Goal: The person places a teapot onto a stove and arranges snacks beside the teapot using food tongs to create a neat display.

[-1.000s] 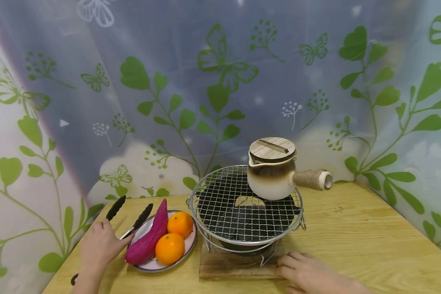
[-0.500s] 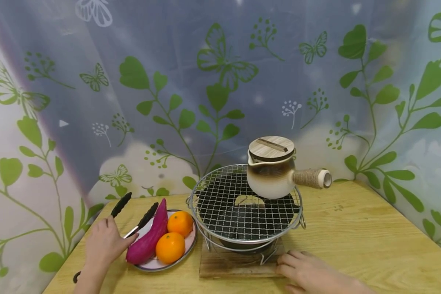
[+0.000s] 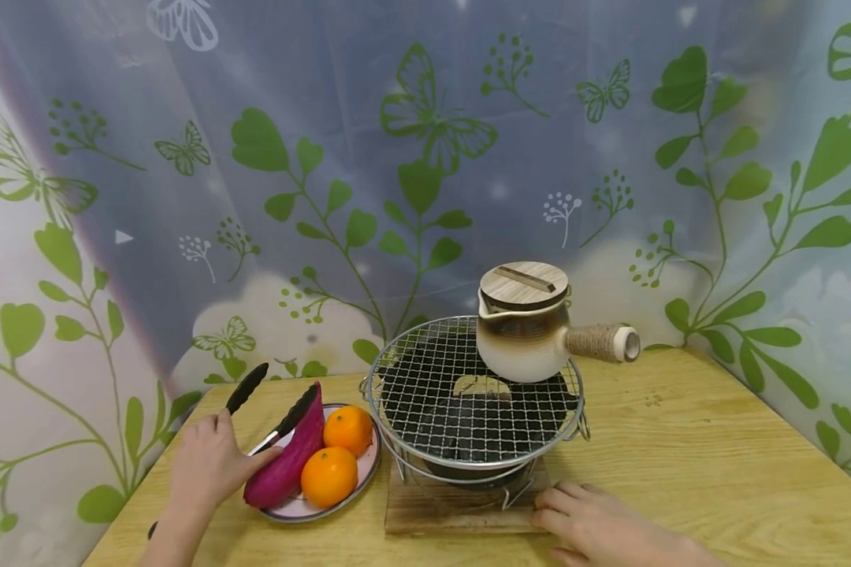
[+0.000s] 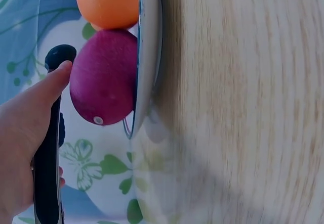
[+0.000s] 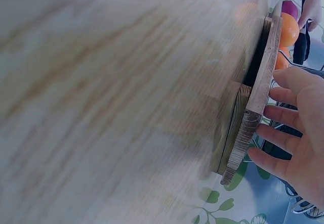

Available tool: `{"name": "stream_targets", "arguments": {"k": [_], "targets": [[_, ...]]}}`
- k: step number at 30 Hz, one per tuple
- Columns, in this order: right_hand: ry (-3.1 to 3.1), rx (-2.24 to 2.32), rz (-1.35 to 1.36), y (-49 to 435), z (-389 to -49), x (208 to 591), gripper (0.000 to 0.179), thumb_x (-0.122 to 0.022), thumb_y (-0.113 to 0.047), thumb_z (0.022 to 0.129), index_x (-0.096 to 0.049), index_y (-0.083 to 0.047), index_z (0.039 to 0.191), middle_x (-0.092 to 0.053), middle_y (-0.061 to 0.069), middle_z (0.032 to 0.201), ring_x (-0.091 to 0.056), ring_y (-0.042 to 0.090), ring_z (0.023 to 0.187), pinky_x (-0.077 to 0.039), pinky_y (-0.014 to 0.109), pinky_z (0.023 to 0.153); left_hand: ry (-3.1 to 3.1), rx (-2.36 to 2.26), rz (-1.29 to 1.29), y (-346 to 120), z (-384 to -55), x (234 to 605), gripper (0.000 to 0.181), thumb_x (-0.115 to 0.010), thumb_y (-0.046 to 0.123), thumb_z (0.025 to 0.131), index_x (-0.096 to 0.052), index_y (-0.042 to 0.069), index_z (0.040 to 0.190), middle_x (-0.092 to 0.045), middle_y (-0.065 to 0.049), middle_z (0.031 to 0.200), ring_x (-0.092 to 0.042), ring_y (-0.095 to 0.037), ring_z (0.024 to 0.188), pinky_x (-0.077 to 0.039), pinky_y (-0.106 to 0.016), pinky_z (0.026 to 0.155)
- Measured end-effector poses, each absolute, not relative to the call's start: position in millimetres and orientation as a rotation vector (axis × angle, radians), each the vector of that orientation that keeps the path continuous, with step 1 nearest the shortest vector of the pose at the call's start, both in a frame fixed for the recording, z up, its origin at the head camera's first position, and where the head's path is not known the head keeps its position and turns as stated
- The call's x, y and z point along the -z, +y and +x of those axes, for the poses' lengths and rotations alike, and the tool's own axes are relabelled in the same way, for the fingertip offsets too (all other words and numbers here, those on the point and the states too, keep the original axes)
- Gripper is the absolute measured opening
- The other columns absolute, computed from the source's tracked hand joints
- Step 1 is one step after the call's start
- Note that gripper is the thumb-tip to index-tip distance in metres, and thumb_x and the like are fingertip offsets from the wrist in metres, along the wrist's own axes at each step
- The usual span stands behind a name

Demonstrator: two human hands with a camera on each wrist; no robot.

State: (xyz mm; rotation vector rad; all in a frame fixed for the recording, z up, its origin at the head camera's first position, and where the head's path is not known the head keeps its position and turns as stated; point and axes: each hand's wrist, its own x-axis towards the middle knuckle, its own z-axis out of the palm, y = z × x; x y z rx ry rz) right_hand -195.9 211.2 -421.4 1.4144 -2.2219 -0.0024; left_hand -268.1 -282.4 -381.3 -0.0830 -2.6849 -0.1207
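Black-tipped metal tongs (image 3: 294, 414), splayed, inside curled left hand (image 3: 211, 463); right hand (image 3: 596, 521) loose, probably against wooden board (image 3: 454, 518)

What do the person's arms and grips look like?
The left grip and right grip are plain, bare hands, with nothing worn on them that shows. The right one shows a thumb and four fingers. The arms look bare too, as far as you can see.
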Motion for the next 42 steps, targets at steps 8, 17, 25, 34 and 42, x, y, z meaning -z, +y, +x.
{"name": "stream_targets", "arguments": {"k": [8, 17, 25, 34, 42], "targets": [[-2.24, -0.01, 1.423, 211, -197, 420, 0.031, -0.07, -0.029, 0.079, -0.062, -0.017, 0.106, -0.057, -0.004, 0.104, -0.053, 0.012, 0.09, -0.048, 0.028, 0.069, -2.705, 0.113, -0.136, -268, -261, 375, 0.104, -0.071, 0.063, 0.062, -0.045, -0.022, 0.116, -0.049, -0.038, 0.106, -0.046, -0.05, 0.096, -0.039, -0.055, 0.085], [-2.247, -0.024, 1.424, 211, -197, 421, 0.032, -0.071, -0.028, 0.078, -0.062, -0.017, 0.106, -0.057, -0.004, 0.104, -0.053, 0.012, 0.091, -0.049, 0.028, 0.07, -2.708, 0.132, -0.212, -249, -254, 368, 0.098, -0.074, 0.059, 0.062, -0.048, -0.018, 0.116, -0.052, -0.032, 0.107, -0.05, -0.046, 0.095, -0.043, -0.055, 0.082], [-2.245, -0.02, 1.423, 212, -197, 422, 0.034, -0.071, -0.029, 0.077, -0.062, -0.016, 0.107, -0.057, -0.004, 0.104, -0.053, 0.012, 0.091, -0.048, 0.028, 0.07, -2.704, 0.074, -0.272, -237, -249, 367, 0.095, -0.077, 0.057, 0.06, -0.051, -0.016, 0.116, -0.054, -0.028, 0.108, -0.05, -0.042, 0.096, -0.043, -0.051, 0.084], [-2.23, -0.017, 1.413, 212, -197, 423, 0.036, -0.072, -0.028, 0.074, -0.062, -0.016, 0.106, -0.057, -0.004, 0.104, -0.053, 0.012, 0.09, -0.048, 0.027, 0.069, -2.725, 0.01, -0.301, -229, -246, 367, 0.096, -0.075, 0.059, 0.06, -0.052, -0.016, 0.115, -0.055, -0.027, 0.105, -0.051, -0.041, 0.093, -0.044, -0.049, 0.082], [-2.235, -0.022, 1.41, 212, -197, 423, 0.034, -0.072, -0.029, 0.076, -0.062, -0.016, 0.106, -0.057, -0.004, 0.104, -0.053, 0.012, 0.091, -0.048, 0.028, 0.07, -2.789, -0.007, -0.291, -225, -244, 364, 0.096, -0.074, 0.059, 0.061, -0.051, -0.017, 0.116, -0.054, -0.028, 0.109, -0.051, -0.042, 0.096, -0.044, -0.05, 0.083]]}}
